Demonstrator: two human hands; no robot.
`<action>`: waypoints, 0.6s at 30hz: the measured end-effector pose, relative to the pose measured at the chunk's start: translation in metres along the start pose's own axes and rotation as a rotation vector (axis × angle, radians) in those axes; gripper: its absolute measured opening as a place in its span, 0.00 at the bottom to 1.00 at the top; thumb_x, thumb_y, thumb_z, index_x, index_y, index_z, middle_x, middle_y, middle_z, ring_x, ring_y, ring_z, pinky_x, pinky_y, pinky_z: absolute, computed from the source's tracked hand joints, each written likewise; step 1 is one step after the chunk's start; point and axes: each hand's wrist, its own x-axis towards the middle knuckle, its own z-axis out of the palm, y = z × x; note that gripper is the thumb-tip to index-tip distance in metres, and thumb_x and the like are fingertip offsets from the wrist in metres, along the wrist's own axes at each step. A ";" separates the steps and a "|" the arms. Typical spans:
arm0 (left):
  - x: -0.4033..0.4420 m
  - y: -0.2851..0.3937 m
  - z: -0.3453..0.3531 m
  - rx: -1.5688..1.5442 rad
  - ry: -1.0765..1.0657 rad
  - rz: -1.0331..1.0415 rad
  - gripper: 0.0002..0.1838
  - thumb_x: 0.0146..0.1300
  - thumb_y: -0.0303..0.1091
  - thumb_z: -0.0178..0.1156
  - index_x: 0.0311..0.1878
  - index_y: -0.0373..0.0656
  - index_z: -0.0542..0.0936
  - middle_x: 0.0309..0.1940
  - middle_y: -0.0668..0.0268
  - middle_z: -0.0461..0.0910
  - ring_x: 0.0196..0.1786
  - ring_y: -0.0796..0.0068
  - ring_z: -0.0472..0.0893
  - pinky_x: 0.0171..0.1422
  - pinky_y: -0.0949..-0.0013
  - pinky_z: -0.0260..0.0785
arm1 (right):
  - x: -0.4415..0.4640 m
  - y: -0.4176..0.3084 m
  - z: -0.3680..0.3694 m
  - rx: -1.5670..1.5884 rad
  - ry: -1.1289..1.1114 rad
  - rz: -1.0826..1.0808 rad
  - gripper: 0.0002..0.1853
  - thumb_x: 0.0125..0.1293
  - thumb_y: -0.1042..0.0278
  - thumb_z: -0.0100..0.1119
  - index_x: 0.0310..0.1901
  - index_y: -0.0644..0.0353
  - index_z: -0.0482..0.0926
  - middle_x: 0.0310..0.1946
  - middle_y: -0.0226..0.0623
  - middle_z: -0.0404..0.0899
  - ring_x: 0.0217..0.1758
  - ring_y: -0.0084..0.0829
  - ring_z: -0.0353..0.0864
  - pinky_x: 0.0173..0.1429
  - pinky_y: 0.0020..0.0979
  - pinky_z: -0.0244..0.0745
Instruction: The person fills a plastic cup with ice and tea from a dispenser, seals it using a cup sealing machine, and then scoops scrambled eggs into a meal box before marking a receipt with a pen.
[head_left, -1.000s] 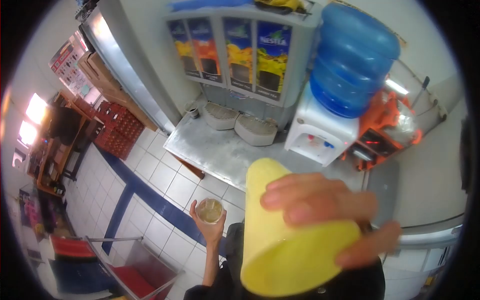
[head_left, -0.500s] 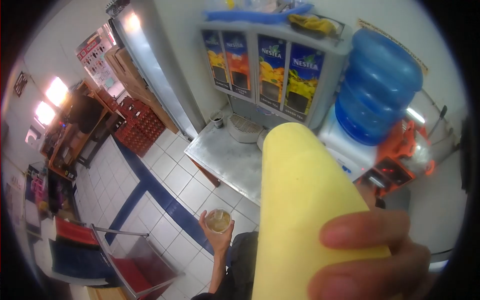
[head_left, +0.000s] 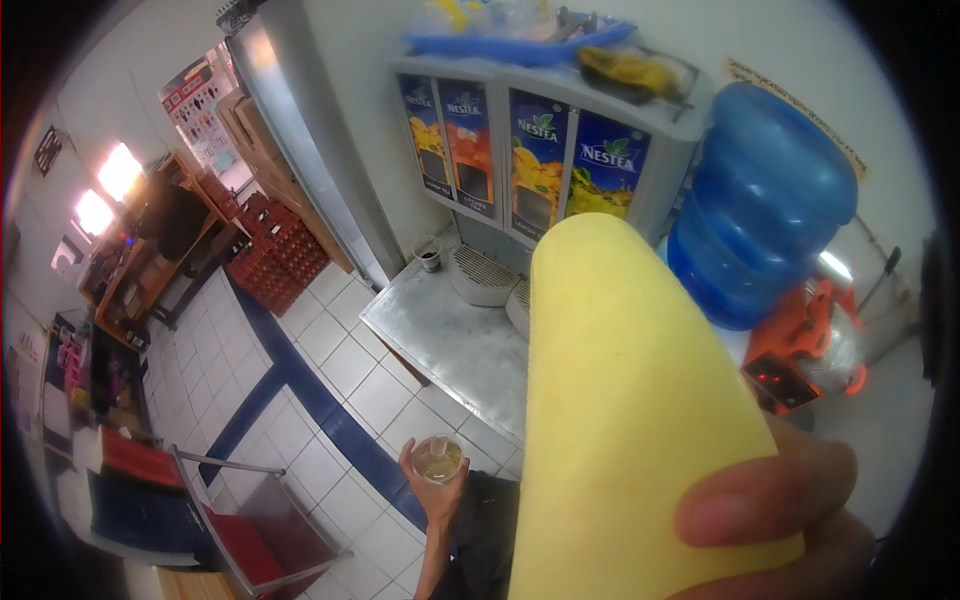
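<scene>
Left hand [head_left: 438, 494] is clamping round a clear cup [head_left: 438, 460] of pale liquid, holding it above the tiled floor [head_left: 345, 365], apart from the metal counter [head_left: 450, 335]. Right hand [head_left: 775, 510] is gripping a yellow tapered roll [head_left: 640, 400], fingers pressing its side; the roll is hiding part of the counter and the drink dispenser [head_left: 655, 128]. Small cup [head_left: 427, 255] is standing on the counter.

Bright window glare left; fisheye edges dark, seemingly soft.
</scene>
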 end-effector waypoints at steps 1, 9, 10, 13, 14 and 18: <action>0.004 -0.002 0.001 -0.025 -0.007 -0.021 0.50 0.46 0.30 0.79 0.69 0.40 0.57 0.55 0.55 0.74 0.57 0.62 0.78 0.63 0.62 0.71 | 0.000 0.009 0.003 -0.005 -0.001 0.005 0.20 0.63 0.61 0.64 0.45 0.55 0.62 0.56 0.61 0.73 0.55 0.51 0.79 0.61 0.47 0.75; 0.091 -0.041 -0.018 -0.013 -0.098 -0.019 0.50 0.46 0.31 0.79 0.69 0.39 0.57 0.55 0.55 0.75 0.58 0.62 0.77 0.64 0.62 0.70 | -0.003 0.101 0.069 -0.021 0.009 0.065 0.23 0.60 0.64 0.68 0.45 0.54 0.60 0.56 0.62 0.73 0.56 0.49 0.79 0.60 0.43 0.76; 0.106 -0.047 -0.027 -0.002 -0.112 -0.017 0.50 0.46 0.32 0.79 0.69 0.39 0.57 0.55 0.55 0.75 0.58 0.62 0.77 0.64 0.62 0.69 | -0.004 0.117 0.082 -0.024 0.014 0.081 0.24 0.60 0.65 0.69 0.45 0.54 0.60 0.56 0.62 0.73 0.56 0.49 0.79 0.60 0.43 0.76; 0.160 -0.045 -0.046 0.092 -0.164 -0.060 0.49 0.46 0.32 0.80 0.68 0.39 0.59 0.55 0.55 0.75 0.58 0.62 0.76 0.64 0.61 0.68 | -0.004 0.170 0.122 -0.041 0.020 0.146 0.25 0.59 0.66 0.70 0.45 0.53 0.59 0.56 0.63 0.73 0.56 0.48 0.78 0.60 0.41 0.76; 0.180 -0.046 -0.054 0.100 -0.199 -0.038 0.48 0.46 0.32 0.79 0.67 0.38 0.60 0.55 0.55 0.75 0.58 0.62 0.76 0.64 0.61 0.68 | -0.005 0.187 0.135 -0.047 0.022 0.170 0.26 0.58 0.67 0.71 0.45 0.53 0.59 0.56 0.63 0.72 0.57 0.48 0.78 0.60 0.41 0.76; 0.244 -0.076 -0.082 0.118 -0.245 -0.033 0.48 0.46 0.31 0.79 0.67 0.39 0.59 0.56 0.56 0.73 0.60 0.62 0.75 0.66 0.61 0.67 | -0.021 0.264 0.180 -0.094 0.041 0.294 0.28 0.57 0.68 0.73 0.45 0.53 0.58 0.57 0.63 0.72 0.57 0.47 0.78 0.60 0.39 0.76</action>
